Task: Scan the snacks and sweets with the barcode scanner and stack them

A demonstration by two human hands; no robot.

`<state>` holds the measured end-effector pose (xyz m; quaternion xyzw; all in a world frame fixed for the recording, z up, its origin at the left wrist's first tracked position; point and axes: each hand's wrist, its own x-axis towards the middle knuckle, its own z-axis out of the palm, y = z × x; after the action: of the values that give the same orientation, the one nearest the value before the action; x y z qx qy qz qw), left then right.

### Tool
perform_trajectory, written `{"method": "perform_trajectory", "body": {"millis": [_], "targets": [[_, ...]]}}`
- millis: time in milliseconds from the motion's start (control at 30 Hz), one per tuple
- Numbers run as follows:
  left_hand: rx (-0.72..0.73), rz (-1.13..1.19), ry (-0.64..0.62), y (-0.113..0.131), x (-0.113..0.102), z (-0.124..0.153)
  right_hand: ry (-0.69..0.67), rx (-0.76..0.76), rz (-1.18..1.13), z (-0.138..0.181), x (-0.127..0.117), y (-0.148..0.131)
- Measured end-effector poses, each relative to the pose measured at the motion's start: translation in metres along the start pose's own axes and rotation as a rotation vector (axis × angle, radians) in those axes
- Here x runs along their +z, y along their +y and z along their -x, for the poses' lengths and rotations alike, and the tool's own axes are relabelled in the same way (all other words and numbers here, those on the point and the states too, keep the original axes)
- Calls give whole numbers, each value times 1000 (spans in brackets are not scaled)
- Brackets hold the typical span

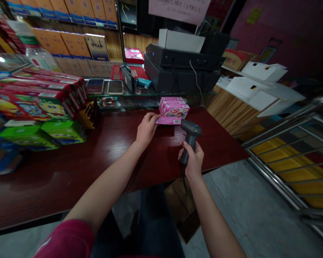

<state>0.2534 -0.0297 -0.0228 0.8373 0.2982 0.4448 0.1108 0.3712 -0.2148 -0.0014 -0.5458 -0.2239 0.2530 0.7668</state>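
My right hand (194, 157) is wrapped round the handle of a dark grey barcode scanner (191, 133), held upright above the counter with its head toward the pink boxes. A cable hangs from the scanner's lower end. At the left end of a pink box (170, 120) with a printed barcode, my left hand (147, 126) has its fingers closed on the edge. Behind that box, touching it, stand several more pink boxes (174, 105) in a small cluster on the dark red wooden counter (118, 150). My left fingertips are partly hidden by the hand.
Red cartons (34, 104) and green boxes (63, 132) are stacked on the left. Two phones (115, 87) lie on the glass shelf behind, beside black machines (183, 70). White open cartons (255, 87) stand at right, near a metal rack (293, 143). A brown carton (181, 204) is below the counter.
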Motion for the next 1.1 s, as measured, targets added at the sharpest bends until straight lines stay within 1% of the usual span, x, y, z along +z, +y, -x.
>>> {"method": "perform_trajectory", "body": {"millis": [100,233,300,367,467,533,633,700,767,867,967,1033,1100], "targets": [[-16,10,28,-3,-3,3,-26,13,-14,-1,-1,-1],[-43,43,35,-5,-1,2,-85,31,1,-2,-2,0],[-62,52,22,-3,0,1,-93,34,5,-2,-2,0],[-73,54,2,-1,-4,2,-73,30,-3,-2,-2,-2],[-47,40,-49,-2,-17,10,-12,18,-32,-1,-3,-5],[-7,24,-87,-8,-34,21,-19,39,-33,-2,-1,-4],[56,9,-112,-18,-74,49,-103,68,-25,1,6,-1],[90,5,-114,-24,-109,74,-143,72,-14,8,15,1],[100,-4,-109,-29,-151,102,-177,88,-11,20,27,2],[57,-76,-89,-40,-218,142,-256,147,-44,40,53,7],[-5,-212,-105,-57,-284,170,-363,172,-75,62,85,14],[-57,-319,-140,-68,-320,181,-426,171,-90,75,106,20],[-105,-463,-166,-73,-344,186,-474,176,-112,88,125,26]]}}
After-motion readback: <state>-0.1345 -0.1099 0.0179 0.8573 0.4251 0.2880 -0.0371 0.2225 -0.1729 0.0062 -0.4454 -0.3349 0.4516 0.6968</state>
